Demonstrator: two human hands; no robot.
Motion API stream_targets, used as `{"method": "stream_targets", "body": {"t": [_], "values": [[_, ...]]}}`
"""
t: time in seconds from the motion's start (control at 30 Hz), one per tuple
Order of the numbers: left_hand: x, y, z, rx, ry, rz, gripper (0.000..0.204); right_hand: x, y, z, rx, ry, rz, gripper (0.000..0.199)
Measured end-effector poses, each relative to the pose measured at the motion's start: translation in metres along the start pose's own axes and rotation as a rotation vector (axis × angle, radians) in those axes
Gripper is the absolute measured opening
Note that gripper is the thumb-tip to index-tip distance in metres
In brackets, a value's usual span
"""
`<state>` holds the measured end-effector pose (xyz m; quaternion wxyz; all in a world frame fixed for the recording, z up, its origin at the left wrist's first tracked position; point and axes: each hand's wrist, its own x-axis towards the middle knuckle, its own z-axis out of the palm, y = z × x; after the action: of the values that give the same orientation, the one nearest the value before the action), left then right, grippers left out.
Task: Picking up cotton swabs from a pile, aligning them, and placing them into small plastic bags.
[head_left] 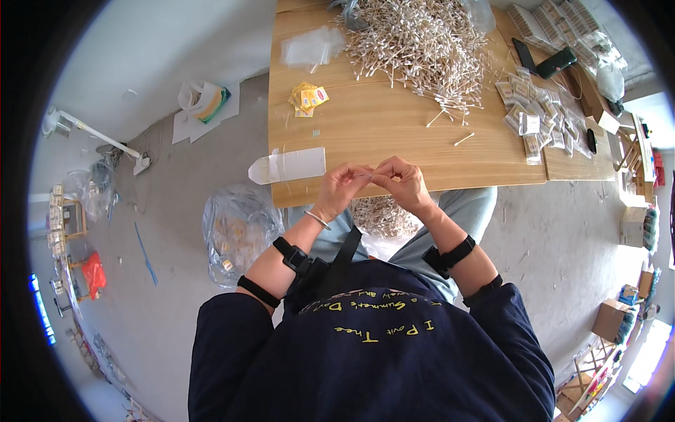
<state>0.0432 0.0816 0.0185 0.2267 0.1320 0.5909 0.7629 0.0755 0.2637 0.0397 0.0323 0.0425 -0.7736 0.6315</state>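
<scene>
L bare hand + R bare hand angled inward, fingertips tog. — at light-brown wood-grain table's near edge — can't tell if grasping anything.

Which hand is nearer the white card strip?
Left. The left hand is just to the right of the white card strip; the right hand is farther right, beyond the left hand.

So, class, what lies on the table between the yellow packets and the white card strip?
In the head view, one small pale-green piece, too small to identify, lies between the yellow packets and white card strip.
</scene>
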Motion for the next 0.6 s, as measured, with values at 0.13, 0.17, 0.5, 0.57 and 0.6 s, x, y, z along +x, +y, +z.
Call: {"method": "stream_targets", "body": {"t": [0.13, 0.17, 0.5, 0.57, 0.6], "values": [[-0.001, -0.001, 0.003, -0.048, 0.023, -0.054, 0.007, 0.003, 0.002, -0.004, 0.055, -0.088, 0.26, 0.01], [-0.001, 0.001, 0.006, -0.037, 0.038, -0.087, 0.004, 0.003, 0.002, -0.004, 0.056, -0.089, 0.264, 0.01], [0.006, 0.006, 0.008, -0.024, 0.007, -0.11, 0.004, 0.008, 0.015, -0.011, 0.294, -0.114, 0.33, 0.012], [0.006, 0.005, 0.009, -0.042, 0.009, -0.131, 0.003, 0.006, 0.017, -0.014, 0.269, -0.124, 0.288, 0.013], [0.005, 0.005, 0.009, -0.042, 0.004, -0.128, 0.003, 0.005, 0.018, -0.015, 0.275, -0.144, 0.289, 0.013]]}}
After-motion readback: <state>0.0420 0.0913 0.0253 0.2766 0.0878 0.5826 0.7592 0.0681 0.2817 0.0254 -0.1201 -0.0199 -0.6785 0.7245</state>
